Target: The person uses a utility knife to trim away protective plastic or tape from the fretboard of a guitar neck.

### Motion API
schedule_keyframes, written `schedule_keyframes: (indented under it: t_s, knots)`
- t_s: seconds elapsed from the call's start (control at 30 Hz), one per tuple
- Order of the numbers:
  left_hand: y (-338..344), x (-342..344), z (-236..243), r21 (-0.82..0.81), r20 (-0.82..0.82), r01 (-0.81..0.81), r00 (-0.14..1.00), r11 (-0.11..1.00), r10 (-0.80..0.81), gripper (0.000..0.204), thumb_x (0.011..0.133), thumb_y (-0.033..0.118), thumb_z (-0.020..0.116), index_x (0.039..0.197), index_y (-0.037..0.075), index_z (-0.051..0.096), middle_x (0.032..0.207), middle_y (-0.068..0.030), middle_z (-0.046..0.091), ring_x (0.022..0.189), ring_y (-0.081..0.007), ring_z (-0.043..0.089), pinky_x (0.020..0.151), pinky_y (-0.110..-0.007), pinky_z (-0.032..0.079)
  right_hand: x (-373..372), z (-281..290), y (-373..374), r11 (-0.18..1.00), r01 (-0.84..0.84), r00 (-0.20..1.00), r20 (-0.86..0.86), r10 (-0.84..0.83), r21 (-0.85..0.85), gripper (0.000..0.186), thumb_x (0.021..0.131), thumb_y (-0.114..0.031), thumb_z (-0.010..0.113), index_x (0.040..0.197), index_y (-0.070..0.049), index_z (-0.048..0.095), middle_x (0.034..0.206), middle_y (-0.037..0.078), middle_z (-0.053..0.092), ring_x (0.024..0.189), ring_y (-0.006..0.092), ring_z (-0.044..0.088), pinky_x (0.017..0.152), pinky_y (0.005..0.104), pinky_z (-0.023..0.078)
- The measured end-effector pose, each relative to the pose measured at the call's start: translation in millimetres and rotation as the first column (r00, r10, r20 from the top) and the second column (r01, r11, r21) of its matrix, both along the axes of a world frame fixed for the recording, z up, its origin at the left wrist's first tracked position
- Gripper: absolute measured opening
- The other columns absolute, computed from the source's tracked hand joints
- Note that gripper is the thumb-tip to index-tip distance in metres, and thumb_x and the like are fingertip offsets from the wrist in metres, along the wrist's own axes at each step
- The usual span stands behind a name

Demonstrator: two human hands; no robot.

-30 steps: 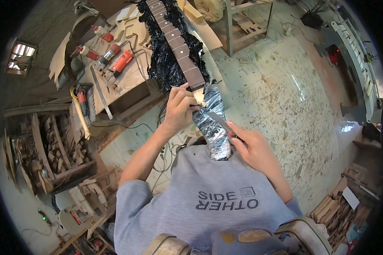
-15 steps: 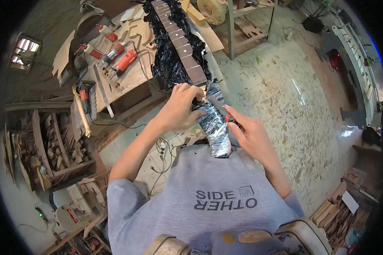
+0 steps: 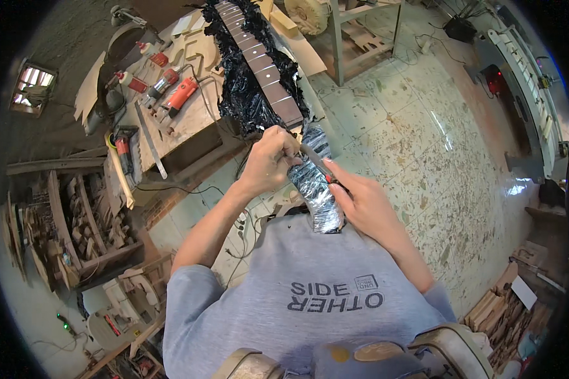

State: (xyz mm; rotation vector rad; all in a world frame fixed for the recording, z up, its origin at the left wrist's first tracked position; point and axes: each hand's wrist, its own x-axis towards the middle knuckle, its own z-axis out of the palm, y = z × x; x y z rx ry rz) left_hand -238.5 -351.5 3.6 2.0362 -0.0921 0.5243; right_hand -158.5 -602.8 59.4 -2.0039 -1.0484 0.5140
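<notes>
A guitar neck (image 3: pixel 269 77) with a brown fretboard and pale inlay dots runs away from me, crumpled black plastic film (image 3: pixel 238 88) bunched along both sides. Its near end, the headstock (image 3: pixel 322 205), points at my body, wrapped in shiny dark film. My right hand (image 3: pixel 368 201) grips a knife (image 3: pixel 316 160) with a grey blade and some red at the handle. The blade slants across the headstock, its tip close to the fretboard's near end. There my left hand (image 3: pixel 269 158) is closed, thumb and fingers pinched together beside the tip; what they pinch is hidden.
The wooden workbench (image 3: pixel 199 129) holds red and grey power tools (image 3: pixel 182 95), red-and-white bottles (image 3: pixel 133 82) and a long flat metal strip (image 3: pixel 150 142). Racks of wood scraps (image 3: pixel 85 215) stand at left. Cables (image 3: pixel 237 243) lie on the tiled floor. A metal-framed stand (image 3: pixel 338 44) rises beyond the bench.
My left thumb has drawn in from the wrapped headstock toward the fingers. My right hand has moved slightly left, bringing the knife tip closer to my left hand.
</notes>
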Motion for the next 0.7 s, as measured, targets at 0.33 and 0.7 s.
schedule_keyframes:
  t_s: [0.33,0.7]
  knots:
    - [11.8,-7.6,-0.8,-0.333,-0.142,0.033,0.986,0.942,-0.085,0.042,0.078,-0.019,0.072,0.088,0.01,0.044,0.086,-0.0014,0.065,0.083,-0.0127,0.06,0.12,-0.043,0.035,0.8,5.4,-4.4,0.998,-0.055,0.998,-0.032,0.054,-0.032,0.052,0.101,-0.014,0.064,0.153,-0.012,0.056,0.099,0.022,0.074,0.087,0.0416,0.07,0.079,0.0471,0.054]
    - [15.1,-9.7,34.4,0.073,-0.3,0.111,0.95,0.991,-0.084,0.033,0.081,0.01,0.087,0.101,0.005,0.062,0.095,-0.0064,0.063,0.094,-0.024,0.059,0.1,-0.04,0.047,3.7,33.1,-34.7,0.992,0.059,0.979,-0.186,-0.079,-0.109,0.052,0.1,-0.015,0.067,0.152,-0.013,0.059,0.106,0.021,0.075,0.085,0.0377,0.071,0.078,0.0428,0.056]
